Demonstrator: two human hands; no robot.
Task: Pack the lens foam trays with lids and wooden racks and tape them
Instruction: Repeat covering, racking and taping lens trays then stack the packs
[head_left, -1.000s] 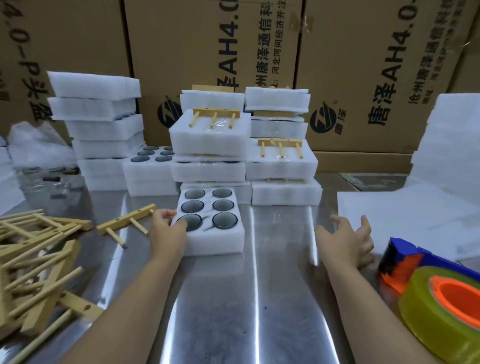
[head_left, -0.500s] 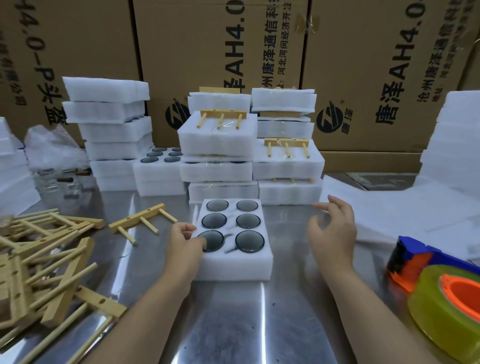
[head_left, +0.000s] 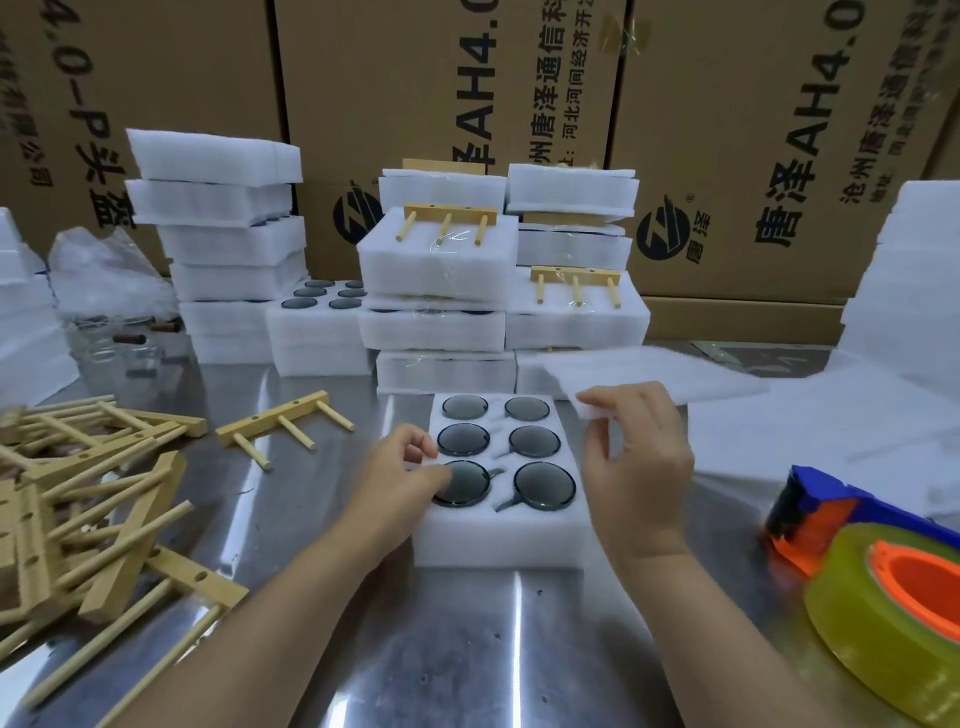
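Hands share the work in the head view, the only view we have. Our left hand (head_left: 410, 467) curls over the left edge of the foam tray (head_left: 498, 535), thumb on its top face beside the near-left pocket; we read this as a steadying hold, so that the light block does not slide on the polished counter (head_left: 467, 649). Our right hand (head_left: 639, 467) pinches one corner of the lid (head_left: 649, 374), a thin white foam sheet, between thumb and fingers. The sheet hangs in the air above the tray's far right corner and does not yet cover it.

The tray sits in the middle of the counter, directly before us, with six dark lenses (head_left: 543, 483) seated in its pockets. We judge the step to be lidding: the sheet has to be brought down square over all six.

One wooden rack (head_left: 283, 423) lies alone just left of the tray, apart from the loose racks (head_left: 93, 493) heaped further left, presumably set out for this pack. The tape dispenser (head_left: 831, 509) waits at the right, within reach of the hand that would use it. Spare foam sheets (head_left: 831, 415) lie behind it. Finished packs (head_left: 441, 260), each with a rack taped on top, are stacked at the back against cardboard cartons (head_left: 415, 78).
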